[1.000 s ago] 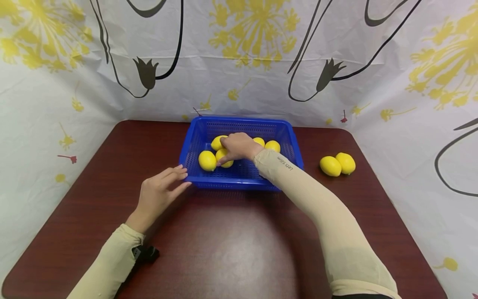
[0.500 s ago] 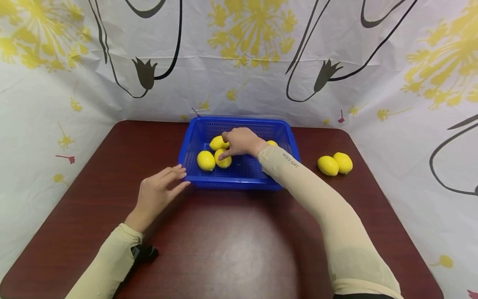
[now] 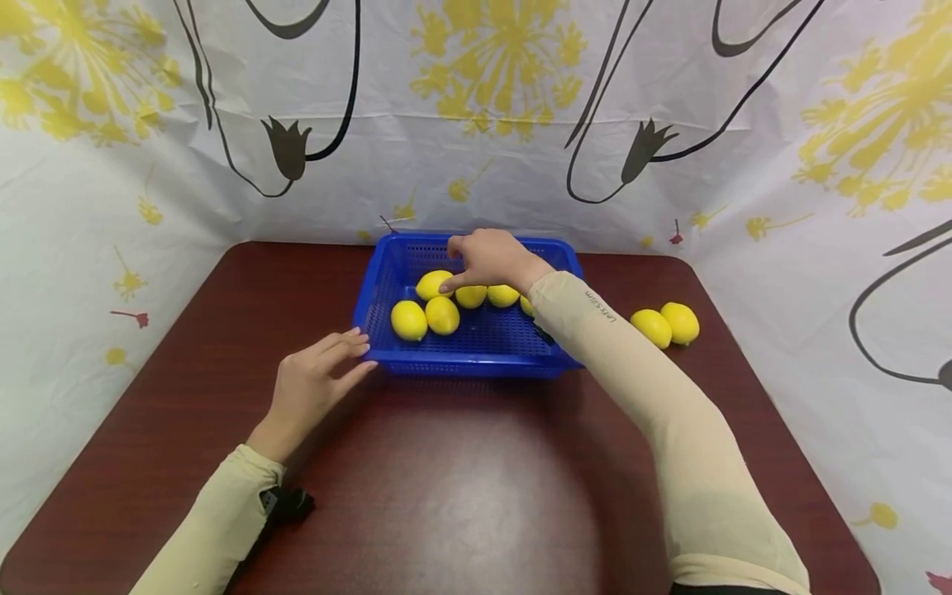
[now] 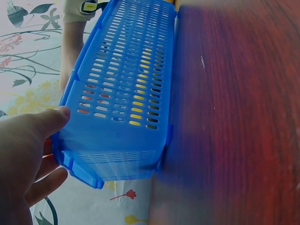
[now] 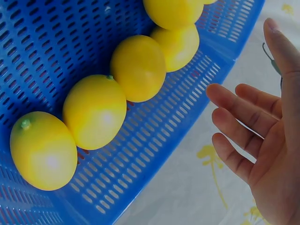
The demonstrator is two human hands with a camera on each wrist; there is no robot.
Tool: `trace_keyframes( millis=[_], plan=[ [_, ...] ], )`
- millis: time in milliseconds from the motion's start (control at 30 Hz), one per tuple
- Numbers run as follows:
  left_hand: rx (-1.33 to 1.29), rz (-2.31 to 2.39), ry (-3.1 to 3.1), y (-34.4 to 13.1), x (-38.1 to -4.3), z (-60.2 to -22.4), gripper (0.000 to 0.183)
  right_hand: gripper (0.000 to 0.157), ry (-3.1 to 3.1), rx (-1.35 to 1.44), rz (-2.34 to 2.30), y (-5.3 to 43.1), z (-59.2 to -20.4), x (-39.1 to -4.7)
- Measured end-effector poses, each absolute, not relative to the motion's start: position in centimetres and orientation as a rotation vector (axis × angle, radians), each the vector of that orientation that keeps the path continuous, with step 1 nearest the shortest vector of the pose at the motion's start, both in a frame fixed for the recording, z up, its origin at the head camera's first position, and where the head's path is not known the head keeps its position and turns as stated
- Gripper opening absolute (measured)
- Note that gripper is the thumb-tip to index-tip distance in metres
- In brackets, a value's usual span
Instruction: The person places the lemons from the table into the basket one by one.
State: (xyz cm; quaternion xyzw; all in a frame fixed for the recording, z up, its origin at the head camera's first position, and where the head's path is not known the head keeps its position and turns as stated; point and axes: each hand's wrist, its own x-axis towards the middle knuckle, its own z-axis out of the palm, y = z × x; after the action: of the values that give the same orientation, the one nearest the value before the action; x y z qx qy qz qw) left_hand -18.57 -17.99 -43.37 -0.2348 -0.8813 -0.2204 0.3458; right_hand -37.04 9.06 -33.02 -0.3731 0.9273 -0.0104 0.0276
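Several lemons [image 3: 442,316], right hand [image 3: 492,254] above (left hand [image 3: 316,377] pinching basket [image 3: 476,360])

yellow lemons [image 3: 442,316] in blue basket [image 3: 476,359]

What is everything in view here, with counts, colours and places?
Flat table: one, dark reddish-brown, lower part of the head view.
Flower-printed sheeting: piece count unclear, mainly white, behind and beside the table.
Rectangular perforated plastic basket: one, blue, on the table.
Oval lemons: eight visible, yellow; six in the basket, two on the table to its right.
Wrist gear: two, black, one per wrist.
Cloth sleeves: two, beige, on the forearms.
Black cloth edge: one, below the right sleeve.
Left hand: one, bare, gripping the basket's near left corner.
Right hand: one, bare, over the basket, holding nothing.
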Motion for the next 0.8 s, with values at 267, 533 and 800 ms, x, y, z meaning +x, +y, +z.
trace_keyframes(
  millis=[267,533,800],
  plan=[
    [-0.618,-0.586,-2.246,-17.8,-18.6,-43.6,0.035,0.066,2.868,-1.137,-0.092,10.3,-32.4,-36.7],
    [-0.627,-0.591,-2.252,-17.8,-18.7,-43.5,0.034,0.063,2.918,-1.131,-0.152,12.9,-31.3,-35.7],
    [-0.635,-0.578,-2.239,-17.8,-18.6,-43.3,0.04,0.062,2.974,-1.086,-0.165,15.9,-30.8,-34.8]
  ],
)
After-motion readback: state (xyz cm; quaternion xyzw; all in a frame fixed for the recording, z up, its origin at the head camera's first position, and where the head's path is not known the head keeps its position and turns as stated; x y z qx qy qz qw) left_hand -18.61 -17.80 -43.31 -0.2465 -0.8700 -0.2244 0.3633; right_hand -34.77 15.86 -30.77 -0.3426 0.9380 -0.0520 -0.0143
